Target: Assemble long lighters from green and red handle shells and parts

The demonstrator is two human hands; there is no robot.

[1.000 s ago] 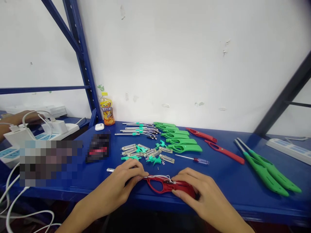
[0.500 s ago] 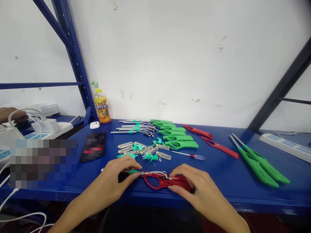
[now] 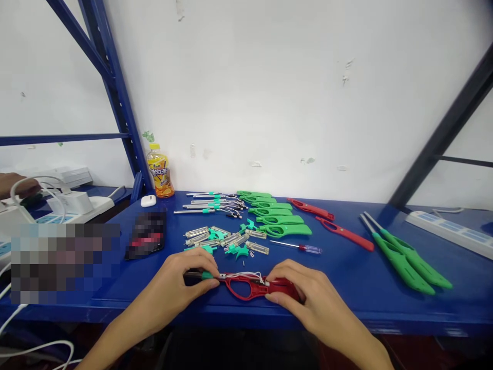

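A red lighter shell half [image 3: 243,293] lies open side up near the table's front edge, white wires [image 3: 246,275] running along its top. My left hand [image 3: 185,280] pinches the metal tube with its teal collar [image 3: 207,276] at the shell's left end. Around the shell's right part, my right hand [image 3: 304,288] is closed, thumb and index finger at the small igniter piece [image 3: 265,282] where the wires end. Behind the hands are clear fuel tanks [image 3: 257,247] and teal triggers [image 3: 242,251].
Wired metal tubes [image 3: 200,211], green shells [image 3: 285,230], red shells [image 3: 346,235] and a screwdriver [image 3: 310,249] lie farther back. Two green lighters [image 3: 408,262] rest right. A bottle [image 3: 160,174], white case [image 3: 148,201] and dark phone [image 3: 146,234] stand left. Another person's hand [image 3: 17,185] is far left.
The camera view has shifted slightly. Both hands keep their hold, with my right finger and thumb a little closer around the igniter piece.
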